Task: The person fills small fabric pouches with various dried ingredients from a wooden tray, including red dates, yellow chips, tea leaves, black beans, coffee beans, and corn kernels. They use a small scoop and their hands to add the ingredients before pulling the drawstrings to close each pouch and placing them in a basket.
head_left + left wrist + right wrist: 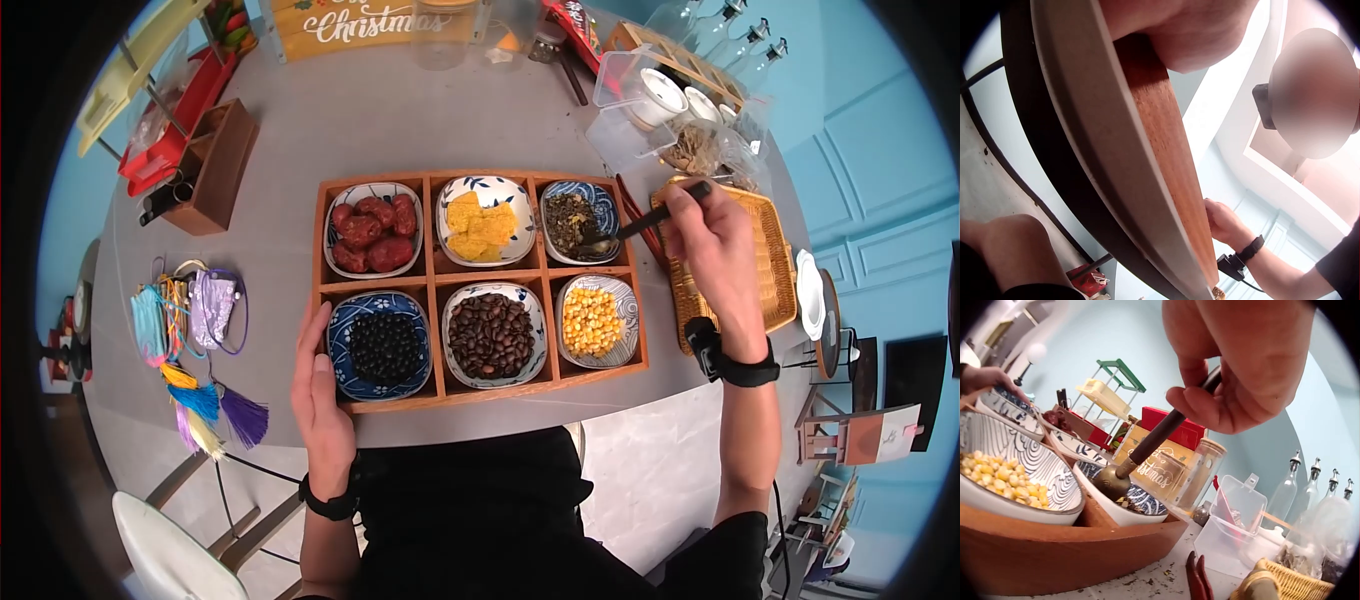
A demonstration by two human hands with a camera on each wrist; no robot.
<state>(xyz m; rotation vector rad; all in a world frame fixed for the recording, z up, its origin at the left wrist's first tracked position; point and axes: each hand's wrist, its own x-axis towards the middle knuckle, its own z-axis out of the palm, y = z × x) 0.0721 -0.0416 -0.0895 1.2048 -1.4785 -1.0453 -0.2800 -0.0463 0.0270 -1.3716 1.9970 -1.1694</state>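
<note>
A wooden divided tray (480, 277) holds several small patterned dishes. In my right hand (715, 250) is a dark-handled spoon (655, 219), pinched between thumb and fingers. Its brassy bowl (1112, 482) dips into the back right dish of dried leaves (568, 218). Corn kernels (592, 322) lie in the dish in front of that one. My left hand (325, 410) rests along the tray's left side, fingers extended, beside the dish of black beans (386, 346). The other dishes contain coffee beans (490, 338), yellow pieces (482, 225) and wrinkled red dates (375, 232).
Right of the tray lie red tongs (1197, 578) and a wicker basket (775, 260). Behind them stand a clear plastic box (625, 135) and glass bottles (760, 65). Tasselled pouches (210, 310) and a wooden caddy (220, 165) are at the left.
</note>
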